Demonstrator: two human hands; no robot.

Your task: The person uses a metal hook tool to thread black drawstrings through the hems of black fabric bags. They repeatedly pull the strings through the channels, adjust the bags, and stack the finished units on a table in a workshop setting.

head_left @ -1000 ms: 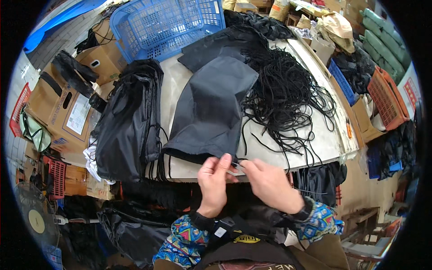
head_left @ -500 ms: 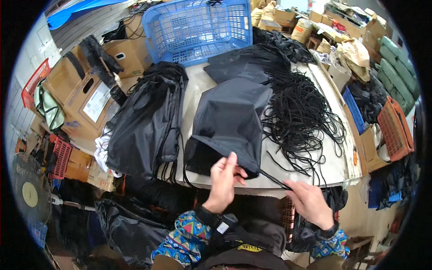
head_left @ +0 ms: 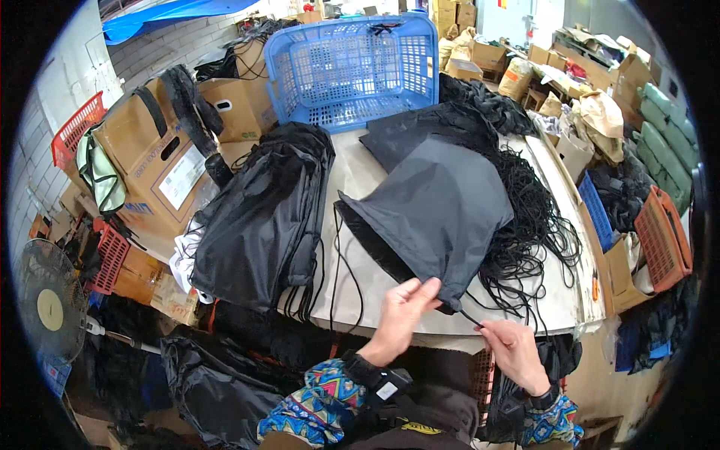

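A black fabric drawstring bag lies on the white table, its open mouth toward me and to the left. My left hand pinches the near corner of the bag's mouth between thumb and fingers. Just to the right, my right hand is closed on a black cord that runs out from that corner. Another cord hangs in a loop from the opposite corner. Right of the bag spreads a tangled heap of black cords, partly covered by it. Further black bags lie piled to the left.
At the table's far side stands a blue plastic basket. Cardboard boxes line the left, with a fan below them. An orange crate sits beyond the table's right edge. More black fabric lies behind the bag.
The bag has swung to the right over the cord heap, and its mouth has turned leftward. My left hand has shifted right to the bag's corner; the right hand is slightly lower, still on the cord.
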